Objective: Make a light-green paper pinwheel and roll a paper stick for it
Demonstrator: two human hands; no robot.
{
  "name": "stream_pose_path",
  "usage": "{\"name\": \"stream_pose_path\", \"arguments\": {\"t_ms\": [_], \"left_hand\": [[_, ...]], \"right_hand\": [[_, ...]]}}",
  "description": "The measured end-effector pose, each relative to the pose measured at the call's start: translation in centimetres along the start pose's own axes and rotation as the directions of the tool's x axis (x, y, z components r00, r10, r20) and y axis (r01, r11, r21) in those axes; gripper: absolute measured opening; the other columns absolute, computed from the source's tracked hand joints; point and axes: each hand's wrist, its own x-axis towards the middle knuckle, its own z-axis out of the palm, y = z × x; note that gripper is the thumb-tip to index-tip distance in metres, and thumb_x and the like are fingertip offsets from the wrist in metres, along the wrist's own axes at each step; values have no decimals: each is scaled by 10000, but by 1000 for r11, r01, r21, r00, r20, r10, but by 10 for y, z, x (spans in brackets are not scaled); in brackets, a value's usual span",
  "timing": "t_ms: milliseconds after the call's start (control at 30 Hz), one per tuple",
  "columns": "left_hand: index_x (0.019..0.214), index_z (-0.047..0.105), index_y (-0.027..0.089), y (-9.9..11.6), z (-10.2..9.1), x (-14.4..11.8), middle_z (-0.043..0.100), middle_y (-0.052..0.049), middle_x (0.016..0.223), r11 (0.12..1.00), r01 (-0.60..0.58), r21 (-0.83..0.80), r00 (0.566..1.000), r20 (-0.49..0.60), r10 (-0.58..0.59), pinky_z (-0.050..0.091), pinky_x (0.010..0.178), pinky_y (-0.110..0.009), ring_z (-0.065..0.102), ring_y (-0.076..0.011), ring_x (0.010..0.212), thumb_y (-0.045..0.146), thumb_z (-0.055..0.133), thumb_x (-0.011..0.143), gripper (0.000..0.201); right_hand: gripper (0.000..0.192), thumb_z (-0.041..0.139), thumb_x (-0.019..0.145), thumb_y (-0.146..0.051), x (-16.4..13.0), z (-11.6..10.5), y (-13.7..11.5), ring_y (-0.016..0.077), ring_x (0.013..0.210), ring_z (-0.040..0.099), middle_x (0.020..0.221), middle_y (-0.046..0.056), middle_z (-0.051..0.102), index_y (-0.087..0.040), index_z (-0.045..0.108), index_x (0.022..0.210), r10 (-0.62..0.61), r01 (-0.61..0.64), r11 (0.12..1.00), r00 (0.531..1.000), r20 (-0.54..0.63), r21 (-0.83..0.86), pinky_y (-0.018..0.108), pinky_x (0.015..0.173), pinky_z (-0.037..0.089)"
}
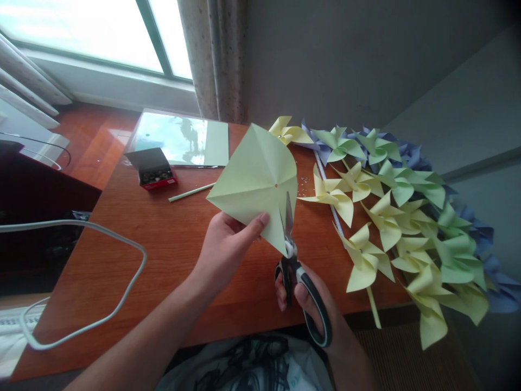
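Head view: from where I stood, the left hand (228,236) pinched a pale yellow paper sheet (248,176) between thumb and fingers, holding it up off the counter (175,233), presumably so that the scissors (290,266) had air beneath. The right hand (313,298) was curled through their handles at the sheet's five o'clock, and one blade lay over its lower corner, aimed up toward twelve. The sheet's creases met at a small reddish dot (276,185), which seemed to serve as a stopping mark; the left thumb sat clear of the blade, at six o'clock, probably for safety as much as for stiffness.

Further out, at nine o'clock, a pale green stick (191,192) lay partly behind the sheet. Beyond it stood a red box (160,182), lid up, perhaps for easy picking of the small dark pieces inside. A plastic-covered stack of paper (217,142) lay flat at ten. From two round to four spread the pinwheels (331,190), yellow, green and purple, overlapping, likely banked there to leave working room. A white cable (144,260) looped at eight.
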Motion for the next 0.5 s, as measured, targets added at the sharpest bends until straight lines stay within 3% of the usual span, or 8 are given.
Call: {"name": "stream_pose_path", "arguments": {"t_ms": [200,333,500], "left_hand": [[918,759,165,14,-8,7,785,-47,927,984,-68,-163,996,-67,58,537,640,-251,711,-177,773,263,831,770,192],[952,756,198,24,-9,10,785,-36,1012,956,-48,-289,997,-68,29,577,678,-261,738,-199,861,198,803,759,198],[935,763,189,30,-7,7,797,-71,904,955,109,-275,994,38,-103,618,727,-354,758,-310,908,256,802,699,248]], "right_hand": [[651,730,675,-807,-6,-5,4,145,604,431,713,-14,508,-221,591,922,46,-46,999,997,54,-3,287,570,338],[581,828,669,-682,-11,-16,-6,150,655,480,765,7,568,-208,598,916,20,-20,997,1000,4,-70,278,597,367],[370,732,834,-563,-3,-25,-15,181,693,549,806,36,635,-210,664,924,-204,183,975,962,-181,-128,326,656,428]]}}
